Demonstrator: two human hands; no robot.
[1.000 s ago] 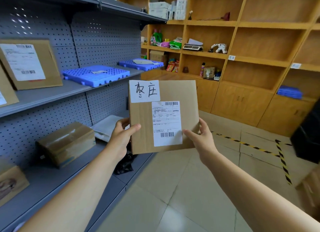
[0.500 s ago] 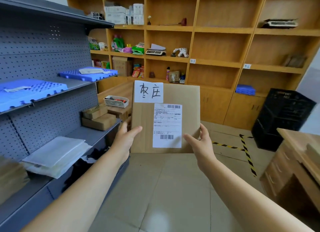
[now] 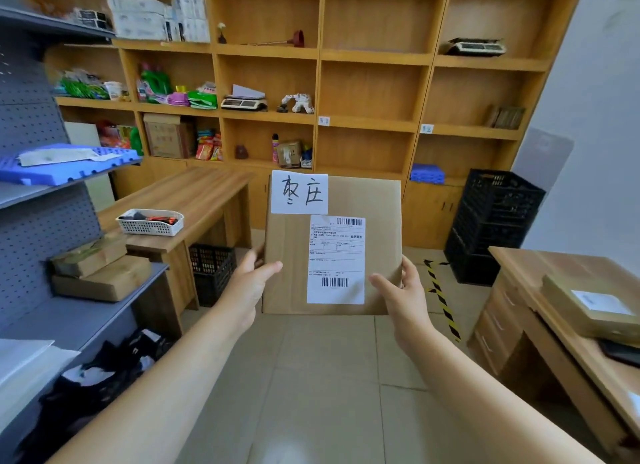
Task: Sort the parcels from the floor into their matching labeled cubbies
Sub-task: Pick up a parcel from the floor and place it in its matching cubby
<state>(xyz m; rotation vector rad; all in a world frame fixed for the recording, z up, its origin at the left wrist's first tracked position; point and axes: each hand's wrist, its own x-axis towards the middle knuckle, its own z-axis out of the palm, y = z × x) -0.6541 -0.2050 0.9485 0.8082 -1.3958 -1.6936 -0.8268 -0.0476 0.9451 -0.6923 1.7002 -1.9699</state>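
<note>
I hold a flat brown cardboard parcel (image 3: 381, 228) upright in front of me at chest height. It carries a white handwritten tag at its top left and a printed shipping label in the middle. My left hand (image 3: 252, 283) grips its left edge and my right hand (image 3: 401, 290) grips its lower right edge. Behind the parcel stands a wooden wall of cubbies (image 3: 370, 92); small white labels (image 3: 324, 120) sit on the shelf edges of two middle cubbies, which look bare inside.
A grey metal rack (image 3: 79, 318) on the left holds brown boxes (image 3: 100, 276), blue trays and bags. A wooden desk (image 3: 194, 200) with a white basket stands ahead left, black crates (image 3: 495, 224) ahead right, another desk (image 3: 554, 290) with a parcel at the right.
The view has swung right, from the grey rack toward the wooden cubbies. The parcel stays held in both hands in front of me, and the right-hand desk has come into view.
</note>
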